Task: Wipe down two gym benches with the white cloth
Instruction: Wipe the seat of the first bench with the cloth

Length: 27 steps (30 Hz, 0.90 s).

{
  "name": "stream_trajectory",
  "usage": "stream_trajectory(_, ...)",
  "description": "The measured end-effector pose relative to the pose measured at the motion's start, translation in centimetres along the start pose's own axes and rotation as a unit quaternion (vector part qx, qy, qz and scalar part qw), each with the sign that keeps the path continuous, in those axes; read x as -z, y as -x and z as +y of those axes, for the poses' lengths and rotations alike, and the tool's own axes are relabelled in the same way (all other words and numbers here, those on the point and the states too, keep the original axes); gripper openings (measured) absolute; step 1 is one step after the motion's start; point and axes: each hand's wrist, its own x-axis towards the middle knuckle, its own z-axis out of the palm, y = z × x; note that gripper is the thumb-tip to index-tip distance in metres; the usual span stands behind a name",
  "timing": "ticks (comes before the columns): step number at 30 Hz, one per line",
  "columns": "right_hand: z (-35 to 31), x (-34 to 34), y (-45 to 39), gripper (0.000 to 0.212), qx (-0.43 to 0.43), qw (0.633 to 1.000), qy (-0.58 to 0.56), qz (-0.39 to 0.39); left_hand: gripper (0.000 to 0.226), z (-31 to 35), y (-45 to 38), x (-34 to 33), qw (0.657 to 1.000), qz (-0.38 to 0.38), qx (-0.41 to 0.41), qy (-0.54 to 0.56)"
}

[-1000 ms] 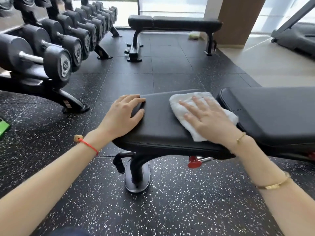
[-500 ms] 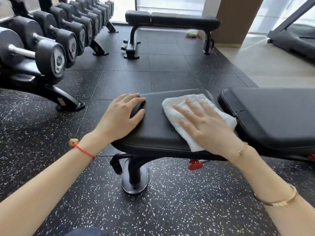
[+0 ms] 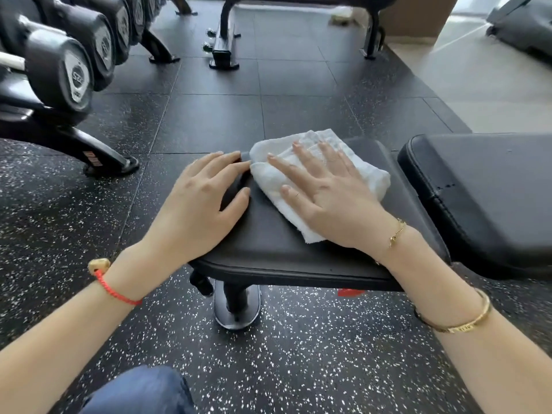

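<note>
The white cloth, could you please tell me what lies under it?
The white cloth lies on the black seat pad, pressed by the right hand. The pad beneath it is covered.

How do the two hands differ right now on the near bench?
The right hand lies flat with spread fingers on the white cloth; the left hand rests bare on the seat pad at its end, fingers together. The right wrist wears gold bracelets; the left wears a red cord. Both are open, palms down on the same pad.
</note>
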Motion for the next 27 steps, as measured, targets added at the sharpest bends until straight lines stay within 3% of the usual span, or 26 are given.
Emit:
stream_trajectory(4, 0.5, 0.5, 2.3, 0.052, -0.01, 1.0, 0.001, -0.003, 0.053, 0.3, 0.1, 0.3, 1.0, -0.009, 0.009, 0.003)
stream_trajectory(11, 2.0, 1.1, 0.5, 0.051, -0.205, 0.978, 0.024, -0.003, 0.044, 0.8, 0.1, 0.3, 0.999, 0.026, 0.021, 0.012)
stream_trajectory(17, -2.4, -0.5, 5.1, 0.053, -0.08, 0.995, 0.044, 0.029, 0.035, 0.6, 0.3, 0.1, 0.996, 0.058, 0.048, 0.054)
stream_trajectory(21, 2.0, 1.1, 4.0, 0.051, -0.198, 0.979, 0.045, -0.003, 0.036, 0.6, 0.3, 0.3, 0.997, 0.036, 0.038, 0.048)
stream_trajectory(23, 1.1, 1.0, 3.4, 0.052, -0.238, 0.97, 0.049, 0.008, 0.037, 0.7, 0.3, 0.4, 0.997, 0.035, 0.041, 0.048)
stream_trajectory(27, -4.6, -1.1, 4.7, 0.054, -0.136, 0.987, 0.066, 0.052, 0.035, 0.7, 0.4, 0.3, 0.996, 0.047, 0.043, 0.059)
